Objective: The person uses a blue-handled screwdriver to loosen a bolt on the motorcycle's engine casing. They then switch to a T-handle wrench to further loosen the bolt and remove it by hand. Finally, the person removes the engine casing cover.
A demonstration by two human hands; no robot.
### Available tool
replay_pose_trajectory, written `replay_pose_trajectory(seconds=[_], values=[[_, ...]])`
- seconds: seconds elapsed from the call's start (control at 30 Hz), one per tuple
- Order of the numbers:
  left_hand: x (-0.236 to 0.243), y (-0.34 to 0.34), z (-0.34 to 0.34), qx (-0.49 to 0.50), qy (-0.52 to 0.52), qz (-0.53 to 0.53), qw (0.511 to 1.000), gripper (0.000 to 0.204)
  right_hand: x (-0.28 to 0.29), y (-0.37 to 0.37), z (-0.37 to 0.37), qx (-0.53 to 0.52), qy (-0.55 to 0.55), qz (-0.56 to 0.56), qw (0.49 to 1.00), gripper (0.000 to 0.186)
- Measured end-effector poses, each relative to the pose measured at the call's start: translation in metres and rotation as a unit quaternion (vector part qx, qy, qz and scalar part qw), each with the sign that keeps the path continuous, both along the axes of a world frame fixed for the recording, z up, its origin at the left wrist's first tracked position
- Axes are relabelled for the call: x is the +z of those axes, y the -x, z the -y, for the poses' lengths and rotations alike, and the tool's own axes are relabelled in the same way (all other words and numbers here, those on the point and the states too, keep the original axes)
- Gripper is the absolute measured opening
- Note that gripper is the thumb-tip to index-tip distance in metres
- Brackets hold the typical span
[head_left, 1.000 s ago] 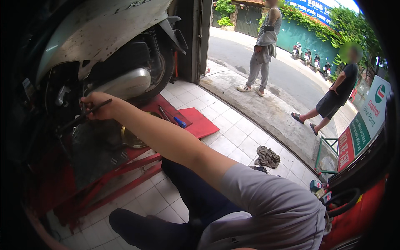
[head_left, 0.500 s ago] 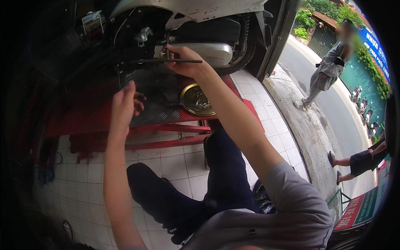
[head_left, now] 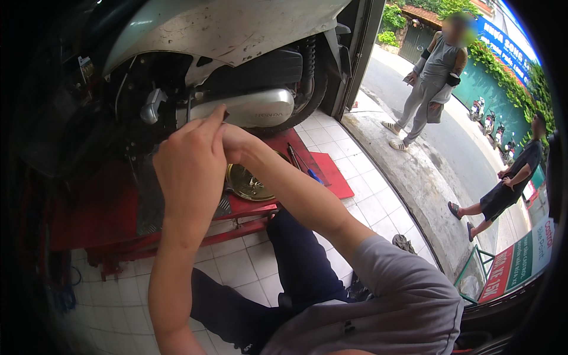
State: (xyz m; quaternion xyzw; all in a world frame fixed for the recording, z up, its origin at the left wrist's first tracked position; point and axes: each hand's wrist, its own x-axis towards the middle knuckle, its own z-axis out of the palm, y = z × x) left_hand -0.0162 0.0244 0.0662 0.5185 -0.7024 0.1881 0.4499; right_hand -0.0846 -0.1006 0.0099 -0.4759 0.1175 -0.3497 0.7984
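Both my hands meet in front of a raised scooter (head_left: pixel 236 35) with a scuffed pale body panel. My left hand (head_left: pixel 192 163) curls over a dark T-handle wrench (head_left: pixel 189 109), its index finger stretched along the bar. Tucked against it from the right, my right hand (head_left: pixel 235 142) is closed on the same wrench; its fingers are mostly hidden. The wrench's shaft stands by the front end of the silver engine cover (head_left: pixel 254 109). Where its tip sits cannot be made out.
Below lies a red lift platform (head_left: pixel 83 219) with a gold round tray (head_left: pixel 236 186) holding small metal parts. A blue-handled screwdriver (head_left: pixel 313 175) rests to its right. Outside the doorway stand two people, one in grey (head_left: pixel 438 65), one in dark clothes (head_left: pixel 512 177).
My left hand, apart and free before, has come up to the wrench beside my right hand. The view has shifted, showing the scooter farther left and the screwdriver uncovered.
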Motion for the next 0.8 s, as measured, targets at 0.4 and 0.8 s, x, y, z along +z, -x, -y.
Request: replay_pose_trajectory(seconds=[0.4,0.8], values=[[-0.007,-0.027,-0.022,0.05,-0.174,0.033,0.983,0.05,-0.006,-0.004,0.032,0.156,0.003,0.106,0.982,0.023],[-0.021,-0.024,-0.029,-0.072,-0.173,-0.117,0.975,0.073,-0.016,-0.004,0.032,0.127,0.027,0.102,0.986,0.025]])
